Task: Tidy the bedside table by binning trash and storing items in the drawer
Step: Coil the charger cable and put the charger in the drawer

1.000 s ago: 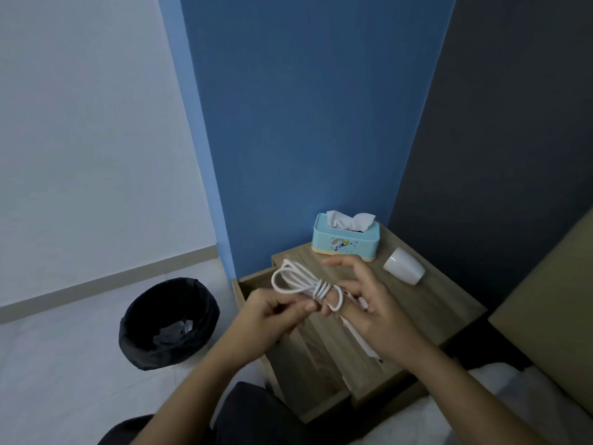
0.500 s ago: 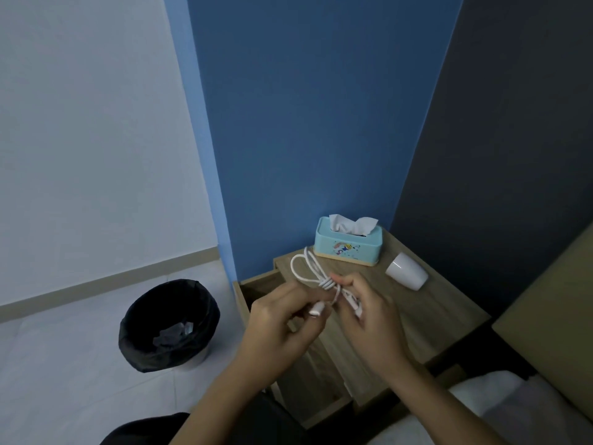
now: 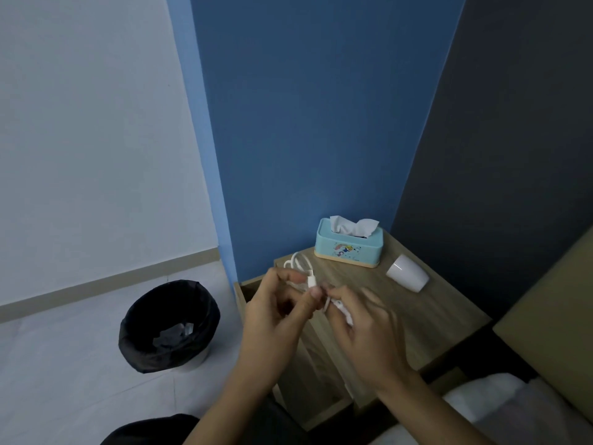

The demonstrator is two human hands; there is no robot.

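Head view: we pinch the coiled white cable between both hands, left hand and right hand, fingers closed on it above the open drawer. Farther on the worktop lie a tipped white cup and a tissue box; the bin stands on the floor, left.

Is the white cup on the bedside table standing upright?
No. The white cup lies tipped on its side on the bedside table, right of the tissue box.

Bedroom: wooden bedside worktop lower centre against blue wall, tissue box on it, bed corner lower right, lined bin lower left.
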